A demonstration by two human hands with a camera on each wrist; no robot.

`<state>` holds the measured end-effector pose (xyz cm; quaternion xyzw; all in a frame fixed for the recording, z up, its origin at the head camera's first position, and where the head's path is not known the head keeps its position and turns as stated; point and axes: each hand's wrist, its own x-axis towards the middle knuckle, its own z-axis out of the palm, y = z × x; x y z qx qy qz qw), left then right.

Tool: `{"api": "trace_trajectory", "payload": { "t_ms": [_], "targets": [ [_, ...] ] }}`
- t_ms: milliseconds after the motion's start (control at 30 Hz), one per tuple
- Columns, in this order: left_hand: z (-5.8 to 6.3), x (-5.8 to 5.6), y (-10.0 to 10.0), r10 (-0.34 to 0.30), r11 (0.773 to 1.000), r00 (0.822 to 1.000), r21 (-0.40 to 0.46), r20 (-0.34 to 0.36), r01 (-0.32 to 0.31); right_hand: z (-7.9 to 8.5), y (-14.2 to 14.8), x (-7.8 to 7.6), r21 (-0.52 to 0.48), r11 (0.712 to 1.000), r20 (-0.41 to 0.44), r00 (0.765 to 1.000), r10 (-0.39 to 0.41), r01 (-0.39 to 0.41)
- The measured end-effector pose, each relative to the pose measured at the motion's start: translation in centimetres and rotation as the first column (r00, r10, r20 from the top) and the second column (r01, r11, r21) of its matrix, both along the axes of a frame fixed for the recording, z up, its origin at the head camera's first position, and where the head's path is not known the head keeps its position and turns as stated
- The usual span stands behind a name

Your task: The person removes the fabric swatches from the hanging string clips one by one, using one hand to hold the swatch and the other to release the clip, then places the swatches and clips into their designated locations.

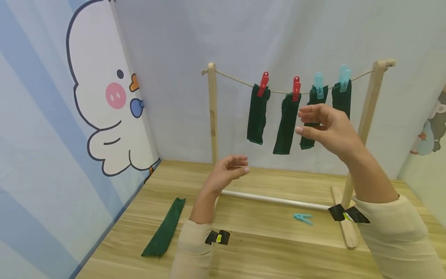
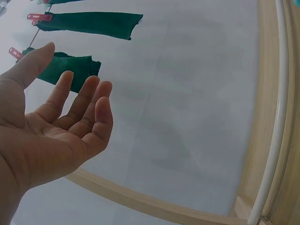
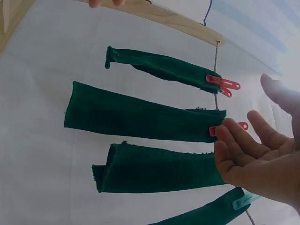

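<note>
Several dark green cloth strips hang from a rope line in the head view. Red clothespins (image 1: 263, 84) (image 1: 296, 88) clip the left cloth (image 1: 257, 116) and the second cloth (image 1: 287, 126); light blue clothespins (image 1: 318, 85) (image 1: 344, 78) clip the two on the right. My right hand (image 1: 329, 128) is raised in front of the third cloth (image 1: 308, 142), fingers loosely bent around nothing. Lower down, my left hand (image 1: 228, 172) hovers near the left post, also holding nothing. Another green cloth (image 1: 165, 228) lies on the table, left of my left forearm.
The wooden rack has a left post (image 1: 213, 128), a right post (image 1: 369, 100), a white crossbar (image 1: 275, 199) and a wooden foot (image 1: 345, 221). A loose light blue clothespin (image 1: 303, 218) lies on the wooden table (image 1: 265, 252). A cartoon-printed curtain (image 1: 101, 100) borders the left side.
</note>
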<state>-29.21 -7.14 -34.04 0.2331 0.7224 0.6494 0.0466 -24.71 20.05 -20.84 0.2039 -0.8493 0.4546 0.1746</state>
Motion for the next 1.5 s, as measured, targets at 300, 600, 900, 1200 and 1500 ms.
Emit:
{"api": "trace_trajectory", "payload": {
  "t_ms": [300, 600, 900, 1200, 1500],
  "targets": [
    [0.0, -1.2, 1.3, 0.120, 0.991, 0.993, 0.053, 0.016, -0.121, 1.3, -1.0, -0.2, -0.123, 0.991, -0.030, 0.998, 0.053, -0.056],
    [0.9, -2.7, 2.4, 0.154, 0.985, 0.988, 0.079, 0.030, -0.156, 2.9, -2.6, -0.7, -0.132, 0.988, -0.051, 0.996, 0.072, -0.078],
    [1.7, -4.4, 3.7, 0.168, 0.970, 0.982, 0.160, 0.090, -0.181, 3.4, -4.8, -2.5, -0.145, 0.983, -0.162, 0.983, 0.085, -0.109],
    [1.8, -4.3, 4.3, 0.148, 0.945, 0.989, 0.290, 0.024, -0.149, 3.4, -5.7, -3.8, -0.136, 0.984, -0.168, 0.982, 0.088, -0.111],
    [1.8, -3.7, 4.7, 0.213, 0.920, 0.977, 0.343, -0.031, -0.189, 3.6, -6.4, -4.8, -0.115, 0.992, -0.089, 0.995, 0.045, -0.055]
  ]
}}
